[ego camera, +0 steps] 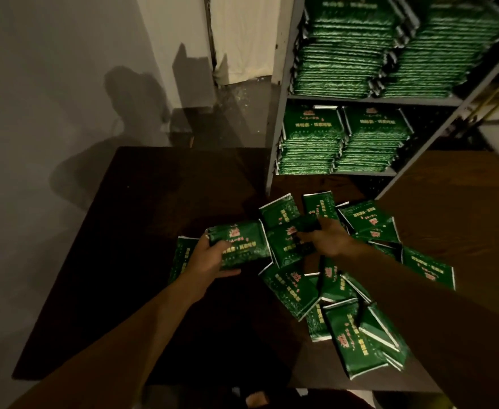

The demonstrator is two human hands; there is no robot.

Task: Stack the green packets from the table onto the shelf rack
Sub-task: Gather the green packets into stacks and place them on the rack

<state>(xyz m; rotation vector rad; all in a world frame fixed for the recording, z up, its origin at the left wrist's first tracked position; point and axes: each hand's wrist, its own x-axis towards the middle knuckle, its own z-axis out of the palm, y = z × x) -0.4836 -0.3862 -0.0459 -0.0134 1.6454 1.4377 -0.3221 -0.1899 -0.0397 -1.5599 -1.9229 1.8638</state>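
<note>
The left hand (210, 258) gripped one green packet (239, 243); its gold writing was unreadable. The right hand (328, 237) pinched another packet (304, 224) above the bench (154, 202) heap.

Over the dark wooden counter (154, 231), the left hand (210, 261) gripped a glossy green foil packet (242, 243); the right hand (328, 236) pinched another dark green packet (304, 224) above the scattered pile.

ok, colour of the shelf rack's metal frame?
Light grey metal shelf rack frame, clearest in the head view; its stacked packets are green.

Two hands, one dark table (159, 202), one grey shelf rack (280, 119) holding four packet stacks, roughly fifteen loose green packets (354, 343) at four o'clock.
</note>
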